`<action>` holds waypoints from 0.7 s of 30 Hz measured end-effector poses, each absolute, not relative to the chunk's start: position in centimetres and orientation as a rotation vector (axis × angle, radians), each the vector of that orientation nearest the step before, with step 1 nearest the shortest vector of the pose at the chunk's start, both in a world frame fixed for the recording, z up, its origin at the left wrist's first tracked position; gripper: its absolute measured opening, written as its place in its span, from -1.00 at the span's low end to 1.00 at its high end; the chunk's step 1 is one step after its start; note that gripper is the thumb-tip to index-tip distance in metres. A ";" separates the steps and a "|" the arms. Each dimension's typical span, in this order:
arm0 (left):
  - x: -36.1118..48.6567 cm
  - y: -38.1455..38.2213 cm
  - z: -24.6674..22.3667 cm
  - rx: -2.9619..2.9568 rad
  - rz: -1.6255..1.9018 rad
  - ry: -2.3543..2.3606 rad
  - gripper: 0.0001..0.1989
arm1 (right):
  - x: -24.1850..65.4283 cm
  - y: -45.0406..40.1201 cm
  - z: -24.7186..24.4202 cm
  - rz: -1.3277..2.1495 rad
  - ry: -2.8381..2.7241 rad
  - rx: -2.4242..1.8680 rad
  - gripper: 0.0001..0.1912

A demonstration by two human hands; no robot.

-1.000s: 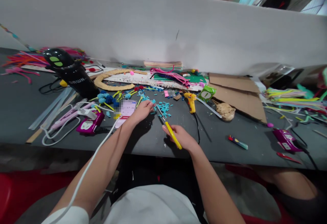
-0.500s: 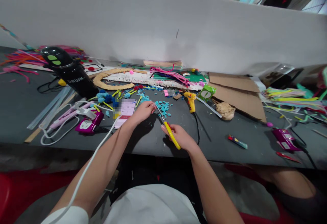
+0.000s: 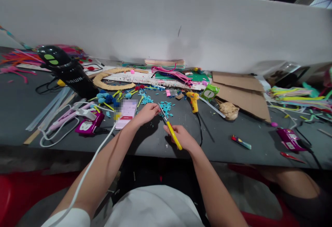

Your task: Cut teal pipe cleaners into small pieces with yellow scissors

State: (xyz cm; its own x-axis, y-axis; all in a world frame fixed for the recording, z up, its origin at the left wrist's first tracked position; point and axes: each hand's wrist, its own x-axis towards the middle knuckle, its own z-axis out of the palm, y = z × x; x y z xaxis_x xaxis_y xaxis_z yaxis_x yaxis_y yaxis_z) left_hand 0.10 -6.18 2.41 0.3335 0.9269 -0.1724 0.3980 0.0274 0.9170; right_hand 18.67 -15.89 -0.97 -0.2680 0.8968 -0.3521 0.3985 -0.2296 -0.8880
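Observation:
My right hand (image 3: 181, 137) is closed round the yellow handles of a pair of scissors (image 3: 173, 133), whose blades point away from me and to the left. Close to the blade tips, my left hand (image 3: 148, 113) is closed in a pinch; what its fingers hold is too small to make out. Just beyond both hands lies a pile of small light-blue cut pieces (image 3: 166, 107), with more of them to the left. A phone (image 3: 127, 111) with a lit screen rests beside my left wrist.
A yellow glue gun (image 3: 193, 102) stands right of the pile, its black cord running toward me. Farther right are cardboard (image 3: 241, 97), a lighter (image 3: 241, 142) and a purple power strip (image 3: 289, 140). At left are a black tumbler (image 3: 68, 71) and another purple power strip (image 3: 90, 124).
Both hands stay almost in place, with the scissors still in my right hand. The left fingers have shifted very slightly to the right; the whole view has moved a little.

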 end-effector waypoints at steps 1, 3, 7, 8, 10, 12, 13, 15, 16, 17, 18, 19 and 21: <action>0.2 -6.2 2.6 1.559 0.632 1.245 -0.77 | 18.7 -15.9 -1.0 1.507 -1.587 -1.549 -0.47; 0.3 -6.3 2.8 1.556 0.619 1.254 -0.77 | 18.7 -15.9 -1.1 1.504 -1.579 -1.565 -0.47; 0.3 -6.3 3.0 1.527 0.596 1.275 -0.78 | 18.6 -15.7 -1.1 1.510 -1.566 -1.602 -0.47; 0.3 -6.3 3.0 1.518 0.587 1.278 -0.78 | 18.5 -15.6 -1.1 1.514 -1.564 -1.608 -0.47; 0.1 -6.2 2.8 1.495 0.569 1.272 -0.79 | 18.5 -15.6 -1.1 1.518 -1.557 -1.618 -0.47; -0.1 -6.0 2.5 1.458 0.549 1.259 -0.78 | 18.4 -15.5 -1.1 1.517 -1.547 -1.627 -0.47; -0.2 -6.0 2.4 1.440 0.535 1.253 -0.77 | 18.4 -15.5 -1.0 1.515 -1.545 -1.631 -0.47; -0.4 -5.9 2.1 1.418 0.507 1.248 -0.76 | 18.4 -15.5 -1.0 1.515 -1.551 -1.633 -0.47; -0.5 -5.8 2.1 1.417 0.496 1.249 -0.75 | 18.4 -15.5 -1.0 1.514 -1.556 -1.634 -0.47; -0.5 -5.8 2.1 1.423 0.489 1.248 -0.75 | 18.4 -15.5 -1.0 1.512 -1.561 -1.636 -0.47; -0.5 -5.7 2.1 1.432 0.486 1.245 -0.75 | 18.4 -15.5 -1.0 1.509 -1.563 -1.641 -0.46; -0.5 -5.7 2.1 1.438 0.486 1.244 -0.75 | 18.4 -15.5 -1.0 1.505 -1.564 -1.649 -0.46; -0.5 -5.7 2.1 1.436 0.489 1.241 -0.76 | 18.4 -15.5 -0.9 1.489 -1.562 -1.668 -0.46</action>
State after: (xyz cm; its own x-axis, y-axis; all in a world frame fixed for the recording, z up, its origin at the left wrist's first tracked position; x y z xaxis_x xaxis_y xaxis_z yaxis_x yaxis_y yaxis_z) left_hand -0.47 -5.66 2.09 0.3609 0.8708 -0.3339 0.4096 0.1737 0.8956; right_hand 18.42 -15.50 -0.93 -0.1988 0.8905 -0.4091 0.4511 -0.2875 -0.8449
